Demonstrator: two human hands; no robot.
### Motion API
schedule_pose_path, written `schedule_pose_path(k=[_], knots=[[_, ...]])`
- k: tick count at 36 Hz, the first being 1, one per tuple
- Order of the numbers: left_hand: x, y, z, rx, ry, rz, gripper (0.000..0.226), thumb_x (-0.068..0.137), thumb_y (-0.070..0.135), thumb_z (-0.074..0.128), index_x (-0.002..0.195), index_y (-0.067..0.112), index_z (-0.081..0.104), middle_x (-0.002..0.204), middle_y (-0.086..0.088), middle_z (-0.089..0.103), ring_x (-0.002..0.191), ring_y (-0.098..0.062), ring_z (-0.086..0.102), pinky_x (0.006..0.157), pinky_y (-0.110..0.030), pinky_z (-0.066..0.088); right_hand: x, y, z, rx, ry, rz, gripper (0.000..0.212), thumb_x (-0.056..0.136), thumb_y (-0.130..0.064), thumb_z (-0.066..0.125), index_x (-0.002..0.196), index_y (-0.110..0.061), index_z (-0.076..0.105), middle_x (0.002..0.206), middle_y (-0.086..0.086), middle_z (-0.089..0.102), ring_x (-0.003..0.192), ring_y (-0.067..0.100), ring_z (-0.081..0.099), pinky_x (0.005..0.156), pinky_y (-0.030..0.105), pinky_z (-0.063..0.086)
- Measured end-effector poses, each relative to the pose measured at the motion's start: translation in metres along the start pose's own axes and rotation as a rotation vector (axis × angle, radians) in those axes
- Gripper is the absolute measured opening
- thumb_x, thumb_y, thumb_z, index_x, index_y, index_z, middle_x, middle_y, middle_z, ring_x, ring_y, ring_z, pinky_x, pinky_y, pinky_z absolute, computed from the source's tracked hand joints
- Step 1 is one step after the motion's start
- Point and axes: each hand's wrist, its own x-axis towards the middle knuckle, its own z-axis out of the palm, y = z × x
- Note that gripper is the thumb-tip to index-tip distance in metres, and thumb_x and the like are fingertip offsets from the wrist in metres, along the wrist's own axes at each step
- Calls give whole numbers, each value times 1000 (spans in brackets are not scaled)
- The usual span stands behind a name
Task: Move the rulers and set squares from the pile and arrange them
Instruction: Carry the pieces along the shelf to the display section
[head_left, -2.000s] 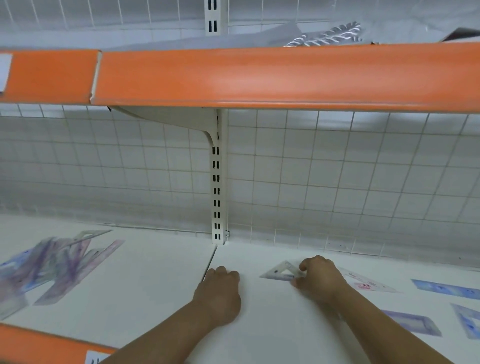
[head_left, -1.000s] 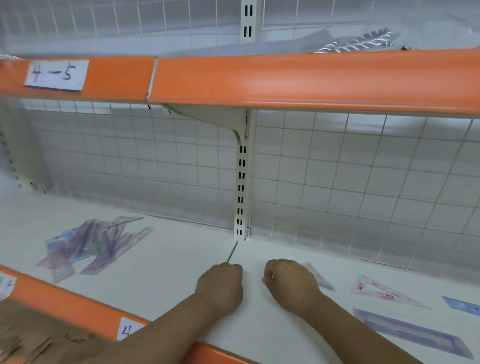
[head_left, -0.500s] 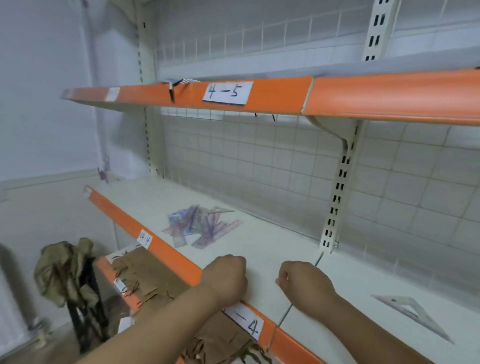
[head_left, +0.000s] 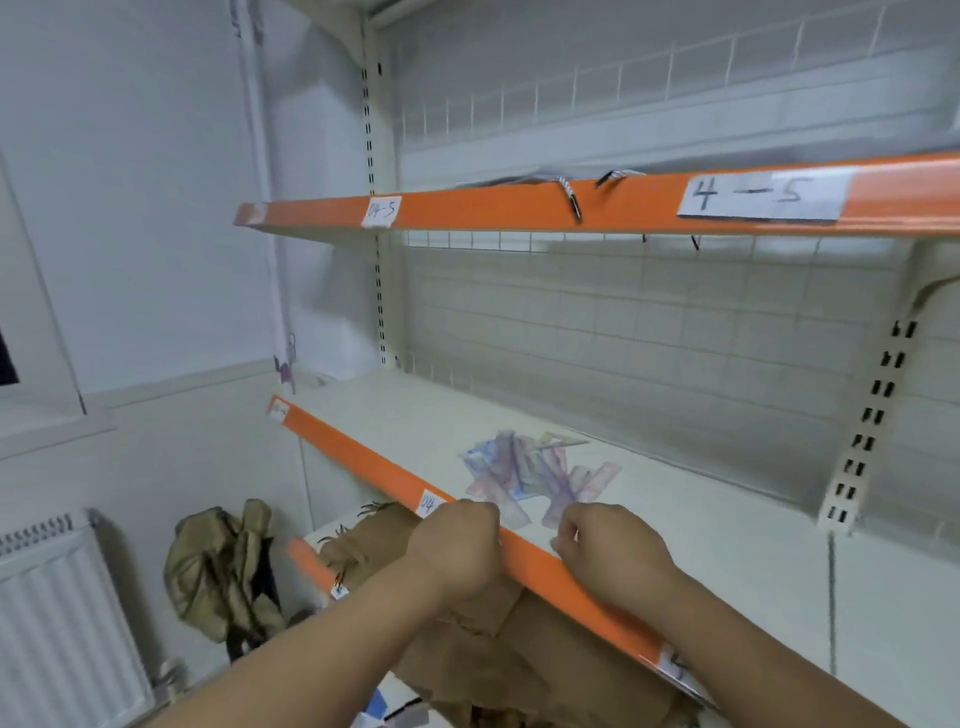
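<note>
A pile of purple and blue see-through rulers and set squares (head_left: 535, 475) lies on the white shelf (head_left: 727, 530), near its orange front edge (head_left: 363, 460). My left hand (head_left: 457, 545) hovers in front of that edge, fingers curled, holding nothing that I can see. My right hand (head_left: 608, 556) is over the shelf just right of the pile's near end, fingers curled and likewise without anything visible in them. Neither hand touches the pile.
An upper orange-edged shelf (head_left: 519, 208) labelled 4-5 hangs overhead, with a wire grid back wall (head_left: 649, 338). Brown paper bags (head_left: 498, 649) fill the shelf below. An olive bag (head_left: 223, 566) and a white radiator (head_left: 57, 618) stand at the lower left.
The view has swung left from the laid-out set squares to the pile. Both hands have travelled left along the shelf and now sit close to the pile, and the right hand let go of the set square.
</note>
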Motion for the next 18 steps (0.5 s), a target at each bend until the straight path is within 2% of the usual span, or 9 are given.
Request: schedule_pose_path(k=[6,9,12,15,18], knots=[[15,-46,-10,-73,-6,14,21,93,18,43,107,9,57,107,-10,59,100,-26,56,76,-31,43,21,-41,14,20,11,61,24,94,-32,45,91,-15,63,93,2,67,88,23,61,72,31,49],[25,-59,-7,-96,-15,44,22,94,19,44,107,10,58,109,-9,59,100,-24,56,76,-29,43,31,-49,19,15,-16,97,23,94,-29,45,92,-15,64,96,1,67,90,21,61,73,31,48],[37,-69,-3,-106,-25,63,22,94,19,44,108,9,58,111,-9,59,102,-24,56,82,-31,46,43,-52,21,32,-41,134,23,94,-30,44,91,-15,61,103,0,66,100,23,60,74,30,44],[52,-77,1,-102,-24,76,22,94,18,43,106,9,59,109,-10,60,101,-24,56,79,-29,44,56,-56,19,-4,-50,141,29,97,-34,40,89,-15,60,109,1,65,106,24,57,86,32,42],[69,-87,7,-100,-14,75,23,95,18,41,104,9,59,107,-9,61,98,-23,57,77,-30,43,72,-57,16,-50,-39,167,34,94,-39,37,84,-17,60,100,3,67,101,25,58,99,48,41]])
